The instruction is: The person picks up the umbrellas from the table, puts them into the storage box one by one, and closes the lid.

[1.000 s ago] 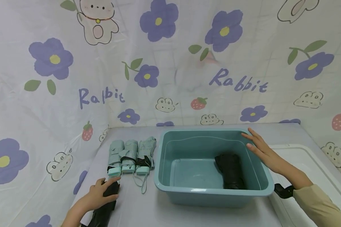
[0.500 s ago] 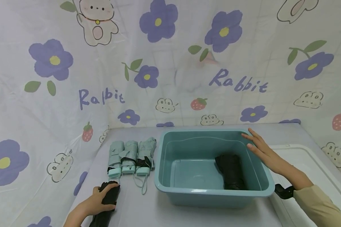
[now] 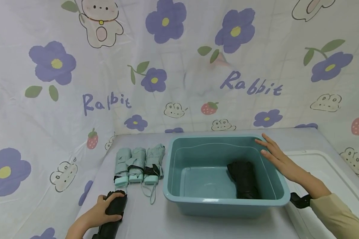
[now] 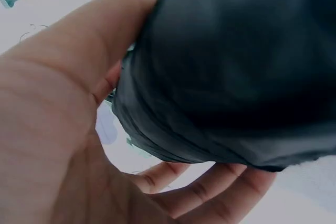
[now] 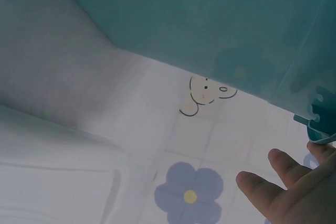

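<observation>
Black umbrella (image 3: 117, 206), folded, lies at the near left, and the left hand (image 3: 100, 212) is now curled round it; a second ago those fingers were spread loosely over it, so a hold appears to be made. Whether it is off the surface (image 3: 149, 219) I cannot tell. The right hand (image 3: 279, 162), well apart from the left, has stayed at the right wall of the blue-green tub (image 3: 224, 211), fingers straight. A second black umbrella (image 3: 246, 181) lies inside, on the right. Right of the tub is a white panel (image 3: 326, 171); left of it, farther back, three pale green umbrellas (image 3: 137, 156) lie side by side. Behind hangs a flower-printed sheet (image 3: 188, 89) lettered "Rabbit".
</observation>
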A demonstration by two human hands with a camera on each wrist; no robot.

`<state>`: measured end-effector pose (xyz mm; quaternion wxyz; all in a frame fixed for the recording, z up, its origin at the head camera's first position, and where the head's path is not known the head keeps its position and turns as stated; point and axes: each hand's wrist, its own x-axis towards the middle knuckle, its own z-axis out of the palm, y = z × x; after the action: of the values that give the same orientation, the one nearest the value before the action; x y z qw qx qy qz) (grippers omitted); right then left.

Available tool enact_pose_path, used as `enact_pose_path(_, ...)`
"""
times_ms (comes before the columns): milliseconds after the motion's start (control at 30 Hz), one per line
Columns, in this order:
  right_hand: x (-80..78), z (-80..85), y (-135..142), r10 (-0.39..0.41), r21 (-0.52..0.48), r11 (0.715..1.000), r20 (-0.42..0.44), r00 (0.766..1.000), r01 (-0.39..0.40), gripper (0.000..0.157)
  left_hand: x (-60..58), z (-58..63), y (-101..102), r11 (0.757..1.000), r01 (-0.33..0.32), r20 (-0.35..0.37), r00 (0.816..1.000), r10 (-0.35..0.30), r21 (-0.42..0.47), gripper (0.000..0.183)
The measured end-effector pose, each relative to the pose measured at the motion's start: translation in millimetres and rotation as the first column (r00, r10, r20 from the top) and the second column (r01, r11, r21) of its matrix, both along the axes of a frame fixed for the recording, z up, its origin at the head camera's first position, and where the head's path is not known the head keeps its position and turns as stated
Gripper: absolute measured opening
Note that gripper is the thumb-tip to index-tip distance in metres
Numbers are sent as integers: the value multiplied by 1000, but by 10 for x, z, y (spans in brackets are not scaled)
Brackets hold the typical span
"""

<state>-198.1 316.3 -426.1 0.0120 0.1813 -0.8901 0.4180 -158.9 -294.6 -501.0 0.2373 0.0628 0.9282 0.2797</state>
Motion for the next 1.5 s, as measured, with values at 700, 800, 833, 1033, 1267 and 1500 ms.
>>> enact_pose_path(700,20,-21,-7,9,-11,1000,0,1000,-9,45,-76,-25,-44,995,-90,-119,988,94,39,62)
enact_pose_path(800,16,-22,-8,8,-13,1000,-4,1000,-8,45,-94,3,-7,992,-125,-144,981,129,32,63)
enact_pose_path(833,11,-21,-8,8,-13,1000,-6,1000,-8,45,-96,18,6,991,-132,-148,980,135,33,64)
enact_pose_path(1033,0,-9,-3,9,-7,1000,-9,1000,-9,46,-131,58,47,989,-140,-200,969,146,44,64)
enact_pose_path(1267,2,-10,-2,4,-1,1000,-8,1000,-4,46,-162,126,75,990,-129,-224,965,140,62,64)
enact_pose_path(1500,0,4,-4,10,1,1000,-6,1000,-10,46,-185,227,139,990,-108,-209,970,126,93,62)
